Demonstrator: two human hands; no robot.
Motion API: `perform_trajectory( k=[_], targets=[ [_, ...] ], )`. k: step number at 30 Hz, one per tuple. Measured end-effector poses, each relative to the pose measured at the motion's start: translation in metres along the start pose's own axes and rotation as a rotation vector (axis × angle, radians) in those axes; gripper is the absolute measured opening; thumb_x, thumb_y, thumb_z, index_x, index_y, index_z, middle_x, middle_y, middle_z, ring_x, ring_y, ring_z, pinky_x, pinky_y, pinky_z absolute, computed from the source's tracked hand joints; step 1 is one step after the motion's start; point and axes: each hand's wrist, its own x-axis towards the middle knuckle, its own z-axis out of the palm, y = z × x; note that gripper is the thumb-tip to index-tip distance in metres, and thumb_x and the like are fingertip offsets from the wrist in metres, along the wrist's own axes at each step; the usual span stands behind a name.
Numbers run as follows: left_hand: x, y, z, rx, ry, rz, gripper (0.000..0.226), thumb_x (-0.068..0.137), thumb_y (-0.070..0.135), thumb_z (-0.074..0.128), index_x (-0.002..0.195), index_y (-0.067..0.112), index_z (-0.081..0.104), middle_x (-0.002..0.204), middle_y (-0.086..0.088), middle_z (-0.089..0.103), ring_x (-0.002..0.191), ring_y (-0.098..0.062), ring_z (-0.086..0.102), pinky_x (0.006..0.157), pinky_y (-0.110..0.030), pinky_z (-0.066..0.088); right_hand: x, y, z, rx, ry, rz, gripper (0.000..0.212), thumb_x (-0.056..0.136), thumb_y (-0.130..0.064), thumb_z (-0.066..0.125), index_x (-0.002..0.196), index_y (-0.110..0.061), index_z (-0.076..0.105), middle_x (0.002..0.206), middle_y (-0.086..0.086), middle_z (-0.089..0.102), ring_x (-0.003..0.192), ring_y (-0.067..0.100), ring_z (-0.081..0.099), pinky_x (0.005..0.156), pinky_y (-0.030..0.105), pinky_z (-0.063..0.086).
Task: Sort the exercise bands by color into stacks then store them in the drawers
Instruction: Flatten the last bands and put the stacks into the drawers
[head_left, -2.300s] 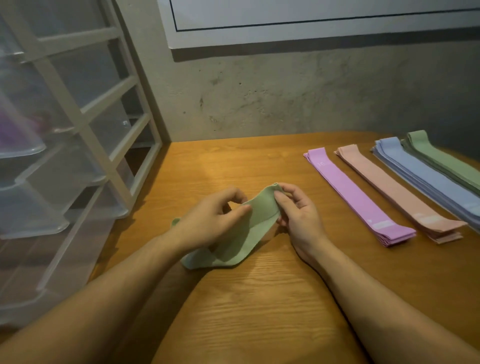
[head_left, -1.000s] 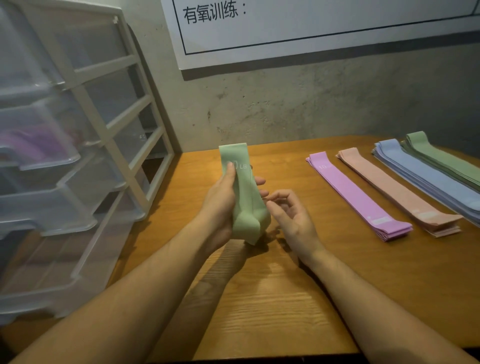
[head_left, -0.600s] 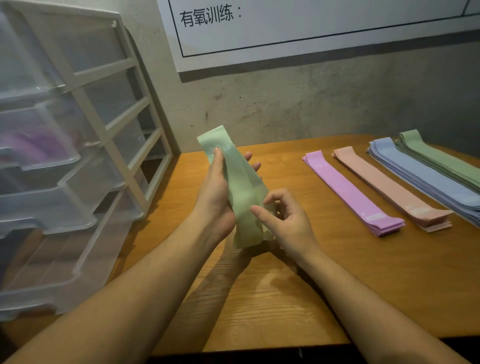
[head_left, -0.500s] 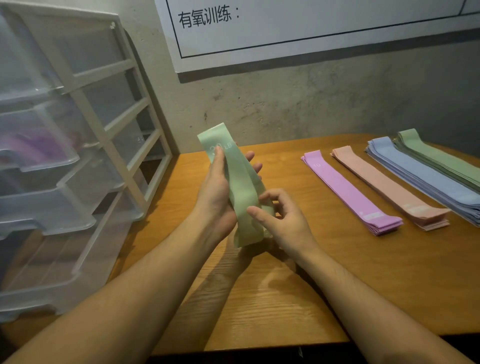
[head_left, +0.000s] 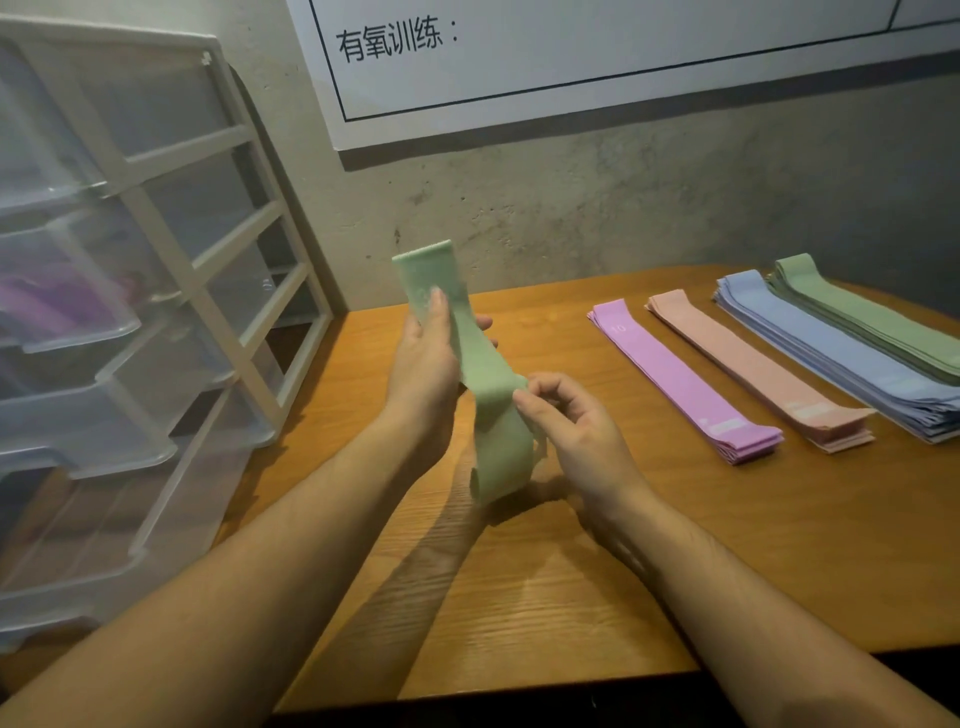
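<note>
A light green exercise band (head_left: 485, 395) hangs upright above the wooden table (head_left: 571, 571). My left hand (head_left: 423, 364) grips its upper part, thumb on the front face. My right hand (head_left: 566, 426) pinches the band's right edge at mid-height; the lower end curls just above the tabletop. On the right of the table lie four sorted stacks side by side: purple (head_left: 680, 384), pink (head_left: 753, 369), blue (head_left: 841, 358) and green (head_left: 883, 322). A white-framed drawer unit (head_left: 171, 291) with clear plastic drawers stands at the left; one pulled-out drawer (head_left: 78, 332) holds purple bands.
A concrete wall with a white board (head_left: 571, 67) bearing printed characters runs behind the table. Several drawers of the unit are pulled out toward me at the left. The table's front edge is near the bottom of the view.
The green band went from lying on the table to held upright in my left hand. My right hand returned to pinch its edge, and the band now hangs longer.
</note>
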Motion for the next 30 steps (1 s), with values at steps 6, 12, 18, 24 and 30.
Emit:
perform_trajectory(
  k=[6,12,18,24,30],
  targets=[
    [0.003,0.007,0.005,0.018,-0.011,0.028,0.025,0.109,0.041,0.035,0.11,0.023,0.053,0.083,-0.002,0.069,0.074,-0.017,0.064,0.072,-0.037,0.053,0.009,-0.012,-0.001,0.062,-0.028,0.115,0.013,0.101,-0.015,0.057,0.089,-0.014,0.057,0.073,-0.006,0.062,0.062,0.003,0.057,0.056,0.016,0.045],
    [0.007,0.012,0.007,-0.247,0.021,-0.194,0.055,0.106,0.048,0.039,0.136,0.002,0.047,0.109,-0.021,0.063,0.085,-0.028,0.069,0.069,-0.041,0.062,0.013,-0.013,-0.004,0.091,-0.001,0.198,0.013,0.101,-0.021,0.058,0.089,-0.017,0.063,0.082,-0.003,0.064,0.075,0.009,0.058,0.064,0.022,0.047],
    [0.009,0.014,0.016,-0.355,0.038,-0.309,0.043,0.106,0.046,0.04,0.123,0.009,0.056,0.084,-0.007,0.056,0.059,-0.016,0.058,0.069,-0.034,0.059,0.011,-0.012,-0.007,-0.017,-0.003,0.222,0.012,0.101,-0.033,0.057,0.098,-0.021,0.058,0.08,-0.01,0.07,0.073,0.005,0.061,0.068,0.027,0.046],
    [0.015,0.012,0.027,-0.416,-0.001,-0.36,0.036,0.105,0.033,0.036,0.095,0.005,0.056,0.069,-0.006,0.053,0.06,-0.015,0.053,0.068,-0.031,0.051,0.008,-0.02,-0.021,-0.124,-0.07,0.216,0.017,0.099,-0.035,0.059,0.113,-0.024,0.063,0.092,-0.007,0.073,0.085,0.008,0.065,0.077,0.033,0.051],
    [0.027,0.008,0.067,-0.415,-0.065,-0.318,0.035,0.106,0.025,0.04,0.122,0.002,0.061,0.108,-0.017,0.07,0.092,-0.023,0.071,0.076,-0.036,0.059,0.007,-0.036,-0.06,-0.219,-0.098,0.231,0.011,0.102,-0.02,0.056,0.11,-0.019,0.063,0.088,-0.004,0.072,0.082,0.011,0.066,0.077,0.032,0.053]
  ],
)
